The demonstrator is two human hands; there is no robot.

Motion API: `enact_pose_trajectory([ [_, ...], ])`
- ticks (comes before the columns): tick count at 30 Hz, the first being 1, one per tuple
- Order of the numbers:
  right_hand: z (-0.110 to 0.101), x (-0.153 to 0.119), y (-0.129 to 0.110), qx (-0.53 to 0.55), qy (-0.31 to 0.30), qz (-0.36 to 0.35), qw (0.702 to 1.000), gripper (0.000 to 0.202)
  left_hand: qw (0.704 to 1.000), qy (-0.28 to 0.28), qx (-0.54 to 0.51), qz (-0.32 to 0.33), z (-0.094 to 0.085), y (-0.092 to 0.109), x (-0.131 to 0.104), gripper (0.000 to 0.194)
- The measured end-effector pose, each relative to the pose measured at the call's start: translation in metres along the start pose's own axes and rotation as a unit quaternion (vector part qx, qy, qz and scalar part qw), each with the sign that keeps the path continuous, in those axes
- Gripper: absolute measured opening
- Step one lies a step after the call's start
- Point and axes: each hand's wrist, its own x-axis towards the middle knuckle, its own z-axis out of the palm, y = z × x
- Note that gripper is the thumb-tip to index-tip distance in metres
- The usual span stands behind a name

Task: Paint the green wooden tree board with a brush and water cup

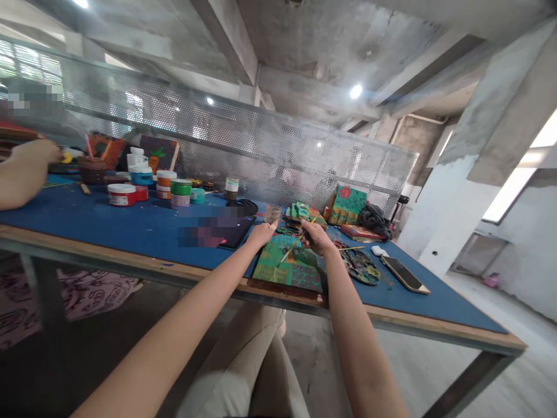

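Note:
A painted canvas [285, 268] in greens, with yellow and reddish patches, lies at the table's front edge. My right hand [317, 237] is closed around a thin paintbrush [288, 253], whose tip points down and left over the canvas. My left hand [262, 234] is by the canvas's upper left corner, just in front of a clear plastic cup [272, 213]. Its thumb overlaps the cup's base in view; the other fingers are hidden, so I cannot tell whether it grips anything. Right of my right hand lies a paint-smeared palette [363, 268] with another brush [351, 248] across it.
A tablet [232, 231] lies to the left; a phone [404, 274] lies to the right. Paint jars [180, 188] stand at the back left. A floral painting [348, 204] leans near a dark cloth [375, 219]. Another person's arm [26, 168] reaches in at far left.

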Motion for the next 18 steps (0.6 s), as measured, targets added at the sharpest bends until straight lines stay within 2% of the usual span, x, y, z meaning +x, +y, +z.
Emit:
enact_pose_trajectory([
  [4,0.004,-0.004,0.000,-0.004,-0.021,0.023,1.000,0.042,1.000,-0.001,0.001,0.000,0.000,0.000,0.000,0.060],
  [7,0.004,-0.002,0.001,0.001,0.011,0.025,1.000,0.040,1.000,-0.002,0.002,0.000,-0.001,0.001,0.000,0.060],
  [11,-0.008,0.010,0.004,0.031,0.141,-0.010,0.989,0.040,1.000,0.001,0.004,0.001,-0.002,0.003,-0.003,0.059],
  [15,-0.030,0.019,0.010,0.057,0.289,-0.057,0.954,0.040,1.000,0.002,0.004,-0.002,-0.003,0.004,-0.005,0.060],
  [18,-0.044,0.021,0.017,0.048,0.354,-0.093,0.929,0.034,1.000,0.001,-0.003,-0.007,-0.003,0.003,-0.004,0.060],
])
